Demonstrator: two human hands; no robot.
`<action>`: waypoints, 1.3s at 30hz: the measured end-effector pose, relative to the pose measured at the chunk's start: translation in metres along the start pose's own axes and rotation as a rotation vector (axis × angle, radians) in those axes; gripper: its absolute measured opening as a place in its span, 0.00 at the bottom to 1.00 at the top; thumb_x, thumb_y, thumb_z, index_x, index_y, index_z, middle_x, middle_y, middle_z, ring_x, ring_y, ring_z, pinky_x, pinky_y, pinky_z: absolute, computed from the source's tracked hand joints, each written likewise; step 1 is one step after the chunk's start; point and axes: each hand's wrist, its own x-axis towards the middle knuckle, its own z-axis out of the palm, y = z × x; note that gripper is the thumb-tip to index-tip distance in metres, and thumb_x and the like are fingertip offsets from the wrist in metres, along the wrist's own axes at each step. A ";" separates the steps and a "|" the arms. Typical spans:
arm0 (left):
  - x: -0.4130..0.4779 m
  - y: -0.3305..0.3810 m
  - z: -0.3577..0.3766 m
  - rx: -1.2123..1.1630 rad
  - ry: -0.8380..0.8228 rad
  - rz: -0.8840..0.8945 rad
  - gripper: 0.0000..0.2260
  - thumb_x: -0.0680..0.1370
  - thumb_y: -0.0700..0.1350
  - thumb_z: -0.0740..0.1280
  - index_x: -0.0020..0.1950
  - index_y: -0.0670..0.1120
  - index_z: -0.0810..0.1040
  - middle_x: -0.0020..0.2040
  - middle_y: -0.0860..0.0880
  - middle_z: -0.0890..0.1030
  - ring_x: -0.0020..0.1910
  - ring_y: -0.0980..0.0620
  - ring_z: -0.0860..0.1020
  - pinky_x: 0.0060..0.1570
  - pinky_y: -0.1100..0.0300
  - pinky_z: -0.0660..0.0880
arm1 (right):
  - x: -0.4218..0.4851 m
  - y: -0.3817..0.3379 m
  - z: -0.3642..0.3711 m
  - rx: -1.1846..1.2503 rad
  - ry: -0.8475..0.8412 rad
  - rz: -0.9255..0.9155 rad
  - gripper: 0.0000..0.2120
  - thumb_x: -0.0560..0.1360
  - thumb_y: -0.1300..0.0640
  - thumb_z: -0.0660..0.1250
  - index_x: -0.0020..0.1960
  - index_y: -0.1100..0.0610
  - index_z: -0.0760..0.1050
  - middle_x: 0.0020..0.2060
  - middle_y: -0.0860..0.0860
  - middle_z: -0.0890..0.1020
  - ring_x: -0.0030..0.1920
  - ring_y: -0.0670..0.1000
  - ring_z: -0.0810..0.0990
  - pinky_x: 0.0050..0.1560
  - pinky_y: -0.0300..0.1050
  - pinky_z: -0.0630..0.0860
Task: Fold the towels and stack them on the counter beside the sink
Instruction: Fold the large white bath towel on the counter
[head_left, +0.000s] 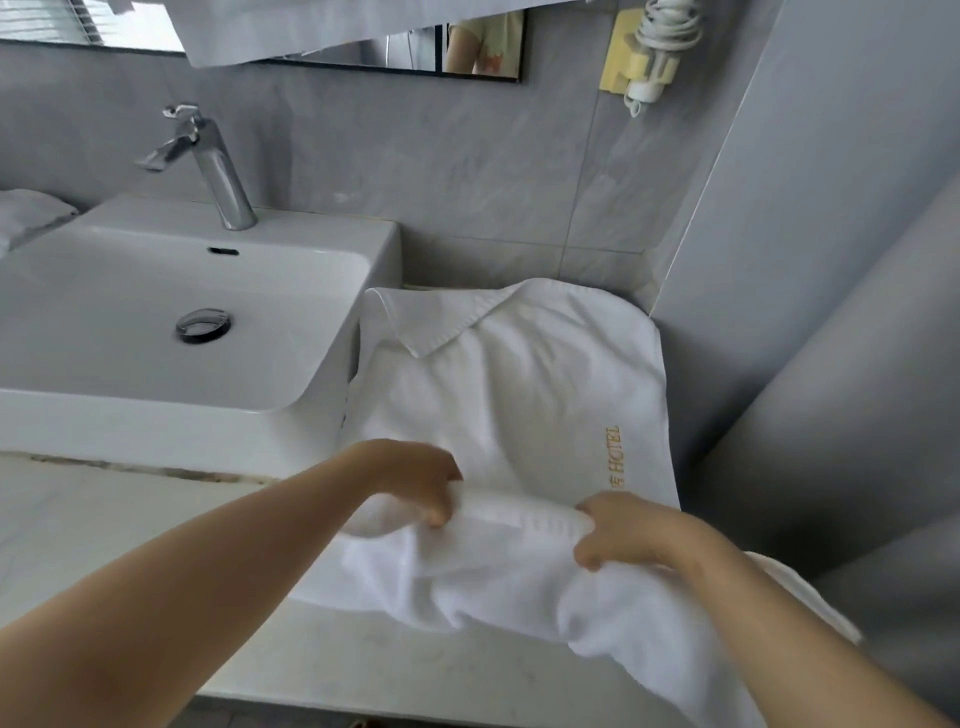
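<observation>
We have the white towel at centre right of the frame, spread over the counter just right of the sink. Our left hand and right hand are both at lower centre, each with its fingers curled tight around the towel's bunched near edge.

We judge these risks from here:
- **Sliding off:** the near part seems to spill past the counter's front edge at lower right, so its weight could drag the towel down if either grip slackens.
- **A trapped crease:** the far left corner lies flipped over, and folding onto it would press the crease in.
- **A skewed fold:** pulling unevenly would set the fold crooked.
- **Cloth in the sink:** a swing toward the left could drop cloth into the sink.
</observation>
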 end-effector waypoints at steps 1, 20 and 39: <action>0.003 0.000 -0.004 0.045 0.097 0.012 0.13 0.71 0.44 0.67 0.55 0.45 0.79 0.49 0.48 0.80 0.47 0.49 0.78 0.45 0.57 0.74 | 0.002 0.000 -0.006 -0.067 0.114 -0.013 0.13 0.69 0.54 0.65 0.53 0.51 0.73 0.51 0.50 0.78 0.53 0.53 0.77 0.52 0.45 0.74; 0.021 0.000 0.007 0.163 0.011 -0.030 0.20 0.71 0.50 0.67 0.63 0.51 0.72 0.48 0.51 0.76 0.51 0.50 0.75 0.44 0.59 0.70 | 0.033 0.034 0.018 0.057 0.094 -0.024 0.12 0.73 0.52 0.65 0.56 0.53 0.74 0.52 0.50 0.76 0.50 0.49 0.74 0.42 0.36 0.69; 0.012 -0.011 -0.090 -0.438 0.186 0.135 0.05 0.68 0.41 0.60 0.33 0.47 0.66 0.32 0.50 0.67 0.33 0.52 0.65 0.35 0.60 0.62 | 0.016 0.020 -0.084 0.070 0.479 -0.163 0.18 0.73 0.44 0.69 0.36 0.59 0.74 0.33 0.51 0.75 0.39 0.51 0.75 0.37 0.43 0.67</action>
